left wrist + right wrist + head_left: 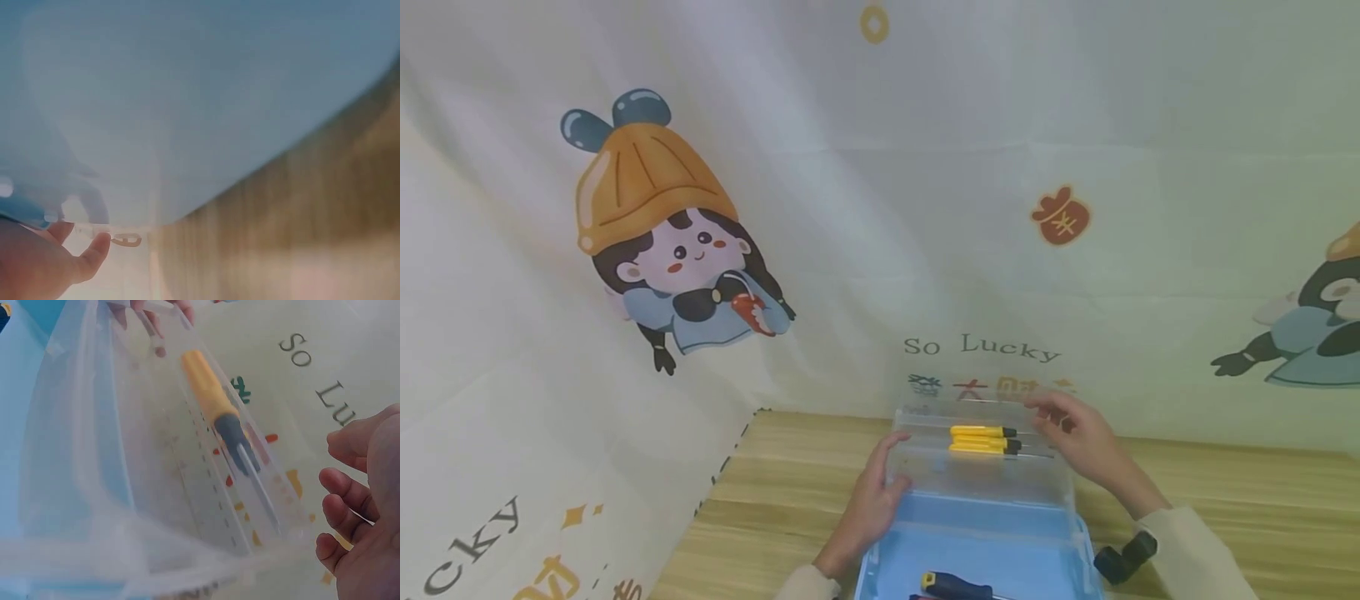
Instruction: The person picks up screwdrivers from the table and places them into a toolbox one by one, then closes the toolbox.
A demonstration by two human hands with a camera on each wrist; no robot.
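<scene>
A blue plastic box (985,546) stands open on the table, with a clear plastic tray (985,479) at its far side. In the tray lie yellow-handled screwdrivers (981,439); one yellow screwdriver (209,387) shows its dark collar and metal shaft up close. My left hand (876,487) grips the tray's left side, thumb and fingertips at its edge. My right hand (1086,437) is at the tray's far right corner, fingers loosely bent; in the right wrist view nothing lies between them. A screwdriver with a black handle (958,586) lies in the blue box, partly cut off.
The wood-grain table (797,475) extends to both sides of the box. Close behind it hangs a pale printed cloth (865,250) with cartoon figures and lettering. A small black device (1123,560) sits at the right wrist.
</scene>
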